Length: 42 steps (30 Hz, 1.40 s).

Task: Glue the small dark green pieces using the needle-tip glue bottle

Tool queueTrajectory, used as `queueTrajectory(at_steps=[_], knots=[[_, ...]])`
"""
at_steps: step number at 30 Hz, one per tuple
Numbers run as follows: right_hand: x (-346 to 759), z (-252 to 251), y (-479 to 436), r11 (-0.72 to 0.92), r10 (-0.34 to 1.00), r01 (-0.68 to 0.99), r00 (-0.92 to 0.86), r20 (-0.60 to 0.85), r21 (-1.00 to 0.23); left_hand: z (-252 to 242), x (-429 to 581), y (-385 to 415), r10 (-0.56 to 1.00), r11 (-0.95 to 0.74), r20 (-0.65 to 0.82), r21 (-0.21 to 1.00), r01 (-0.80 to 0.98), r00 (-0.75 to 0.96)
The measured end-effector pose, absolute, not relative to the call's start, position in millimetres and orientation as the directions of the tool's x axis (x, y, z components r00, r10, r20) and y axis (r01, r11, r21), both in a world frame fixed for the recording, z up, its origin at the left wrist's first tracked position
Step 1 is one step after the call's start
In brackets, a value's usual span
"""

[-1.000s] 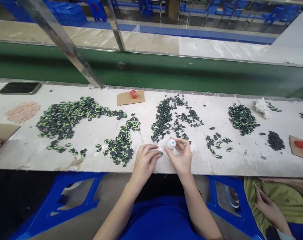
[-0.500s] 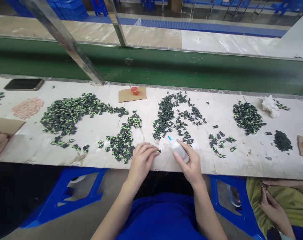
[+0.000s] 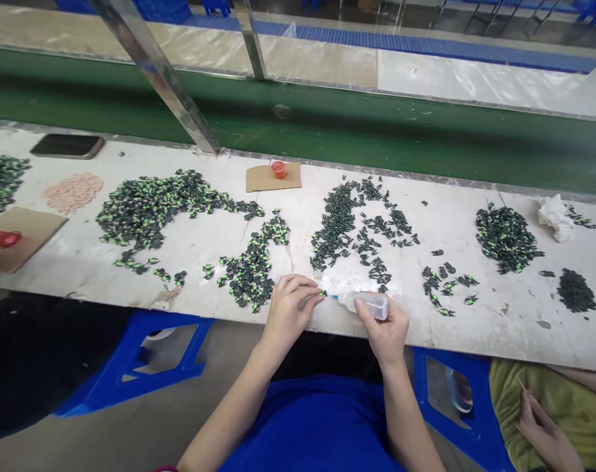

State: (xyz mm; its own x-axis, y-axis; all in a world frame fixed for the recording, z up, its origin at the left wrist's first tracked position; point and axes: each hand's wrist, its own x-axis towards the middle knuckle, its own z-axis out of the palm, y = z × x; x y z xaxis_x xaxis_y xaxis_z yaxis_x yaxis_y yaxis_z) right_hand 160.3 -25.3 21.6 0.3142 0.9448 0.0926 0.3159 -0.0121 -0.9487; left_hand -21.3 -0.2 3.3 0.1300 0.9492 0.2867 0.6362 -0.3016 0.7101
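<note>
Between the fingertips of my left hand (image 3: 292,303) is pinched a small black-and-green piece (image 3: 324,294). My right hand (image 3: 385,328) grips a clear squeeze bottle (image 3: 369,304) lying nearly level, its blue tip pointing left, close to the small piece; whether they touch I cannot tell. Left of my left hand lies a pile of black-and-green pieces (image 3: 252,272). Beyond my hands is a heap of small dark pieces (image 3: 337,213). A few green-marked pieces (image 3: 445,288) lie scattered to the right of my right hand.
A red cup (image 3: 278,170) stands on cardboard (image 3: 258,178) at the back. Left are a large pile (image 3: 145,210), pink pieces (image 3: 74,192) and a phone (image 3: 67,145). Right are another heap (image 3: 507,239) and crumpled tissue (image 3: 556,216). A neighbour's hand (image 3: 546,426) holds a thin stick.
The bottle has tipped from slanting to nearly level, its tip now beside the small piece. The view has shifted slightly. The neighbour's hand at the left has left the cardboard, showing a red object.
</note>
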Motion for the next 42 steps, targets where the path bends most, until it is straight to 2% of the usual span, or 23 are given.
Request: queueTrajectory(at_steps=[12,20,25,29,33,36,38,40,42], knots=[[156,21,-23,-0.018,0.955,0.329,0.285,0.081,-0.944,3,-21,0,0.953,-0.291,0.277,0.714,0.637,0.125],[165,19,-23,0.042,0.884,0.173,0.453,0.117,-0.984,2,-22,1,0.955,-0.284,0.282,0.767,0.575,0.095],[151,17,-12,0.126,0.911,0.273,0.348,0.220,-0.954,8,-35,-5,0.956,-0.248,0.293,0.836,0.489,-0.017],[131,13,6,0.137,0.957,0.336,0.197,0.212,-0.932,11,-45,-11,0.950,-0.179,0.280,0.849,0.498,-0.135],[127,9,11,0.169,0.965,0.409,0.115,0.234,-0.897,9,-44,-15,0.953,-0.174,0.271,0.856,0.487,-0.137],[144,13,2,0.199,0.943,0.468,0.147,0.298,-0.861,9,-39,-18,0.954,-0.181,0.272,0.863,0.471,-0.130],[164,18,-5,0.129,0.908,0.530,0.277,0.315,-0.838,12,-36,-21,0.944,-0.209,0.302,0.859,0.467,-0.133],[186,21,-10,-0.031,0.842,0.595,0.448,0.300,-0.803,16,-33,-23,0.927,-0.253,0.349,0.851,0.461,-0.136],[201,20,-11,-0.169,0.817,0.635,0.518,0.254,-0.754,21,-30,-24,0.916,-0.292,0.382,0.845,0.448,-0.123]])
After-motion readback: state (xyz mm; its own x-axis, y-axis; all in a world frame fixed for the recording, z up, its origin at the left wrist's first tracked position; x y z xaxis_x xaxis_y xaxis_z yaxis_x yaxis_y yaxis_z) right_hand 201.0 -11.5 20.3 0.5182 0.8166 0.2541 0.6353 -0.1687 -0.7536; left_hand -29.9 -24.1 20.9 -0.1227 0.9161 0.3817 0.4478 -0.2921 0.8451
